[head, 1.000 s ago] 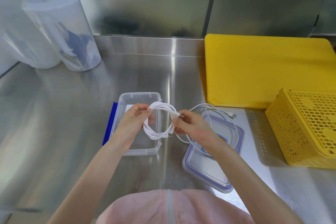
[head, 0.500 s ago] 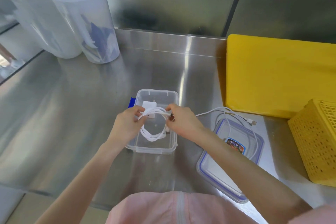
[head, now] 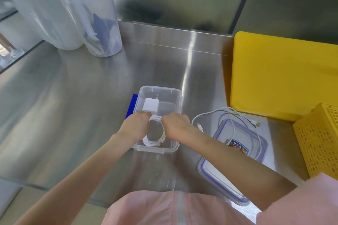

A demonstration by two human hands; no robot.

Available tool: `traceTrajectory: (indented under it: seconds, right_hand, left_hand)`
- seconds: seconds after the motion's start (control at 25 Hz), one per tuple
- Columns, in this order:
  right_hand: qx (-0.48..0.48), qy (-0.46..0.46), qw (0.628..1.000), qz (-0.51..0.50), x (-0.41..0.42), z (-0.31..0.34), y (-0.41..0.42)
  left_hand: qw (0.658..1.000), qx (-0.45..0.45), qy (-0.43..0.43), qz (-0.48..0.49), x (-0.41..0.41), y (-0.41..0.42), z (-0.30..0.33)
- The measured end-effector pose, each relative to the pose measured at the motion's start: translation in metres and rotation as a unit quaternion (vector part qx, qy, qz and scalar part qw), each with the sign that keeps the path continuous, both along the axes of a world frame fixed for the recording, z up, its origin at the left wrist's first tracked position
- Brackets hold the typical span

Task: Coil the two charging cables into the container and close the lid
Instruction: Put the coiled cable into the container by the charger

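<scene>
steel counter | steel backsplash | left hand, right hand grip coiled cable

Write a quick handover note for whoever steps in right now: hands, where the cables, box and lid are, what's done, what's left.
Left hand and right hand both grip the coiled cable, lowered into the open box beside a white charger.
Second cable lies loose, partly over the lid, which rests on the counter right of the box.
Done: first cable coiled, almost placed.
Left: release it, coil the second cable into the box, close the lid.
</scene>
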State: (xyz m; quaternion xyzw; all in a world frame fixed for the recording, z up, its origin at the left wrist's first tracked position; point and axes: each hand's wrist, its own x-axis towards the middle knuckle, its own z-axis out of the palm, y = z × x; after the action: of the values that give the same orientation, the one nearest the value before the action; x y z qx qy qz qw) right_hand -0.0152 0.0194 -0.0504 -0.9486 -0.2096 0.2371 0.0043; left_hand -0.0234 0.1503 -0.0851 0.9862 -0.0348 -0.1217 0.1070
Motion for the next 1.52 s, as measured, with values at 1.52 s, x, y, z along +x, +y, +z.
traceTrajectory:
  seconds: [1.52]
  right_hand:
    - [0.231, -0.022, 0.910, -0.343, -0.075, -0.060, -0.158]
  left_hand:
    - [0.953, 0.067, 0.054, -0.291, -0.010, -0.139, -0.008]
